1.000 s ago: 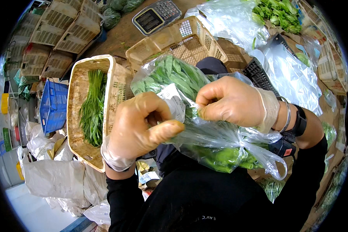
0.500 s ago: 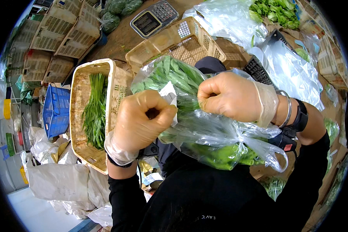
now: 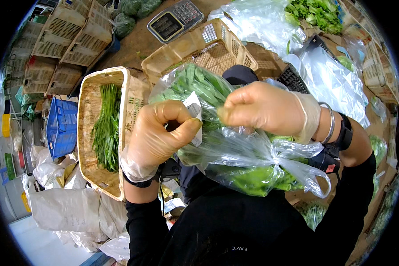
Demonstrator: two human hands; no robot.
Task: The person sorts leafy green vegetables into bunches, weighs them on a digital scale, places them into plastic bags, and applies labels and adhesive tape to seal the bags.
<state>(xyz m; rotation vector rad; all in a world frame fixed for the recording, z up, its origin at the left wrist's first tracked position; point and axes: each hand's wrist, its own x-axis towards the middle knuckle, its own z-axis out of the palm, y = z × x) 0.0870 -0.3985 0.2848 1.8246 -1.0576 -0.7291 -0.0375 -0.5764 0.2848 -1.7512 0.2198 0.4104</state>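
Note:
My left hand [image 3: 159,133], in a thin translucent glove, is closed in a pinch on a white paper label [image 3: 193,113]. The label stands in front of a clear plastic bag [image 3: 248,155] full of green leafy vegetables [image 3: 204,84], which lies over my lap. The bag's gathered, knotted end [image 3: 277,160] points to the right. Above the bag is my right hand [image 3: 266,108], gloved too, fingers curled together and blurred at the tips. Whatever those fingertips hold cannot be made out.
To the left, a pale plastic crate [image 3: 125,97] holds long green stalks [image 3: 106,128]. Another crate [image 3: 232,44] sits ahead, beside a scale [image 3: 175,21]. A blue basket [image 3: 62,128] stands far left. Plastic bags [image 3: 334,80] and a black crate [image 3: 292,80] lie right.
My right hand has shifted slightly left and up off the bag, its fingertips now blurred. My left hand keeps the label, its thumb and finger a little wider apart behind the pinch.

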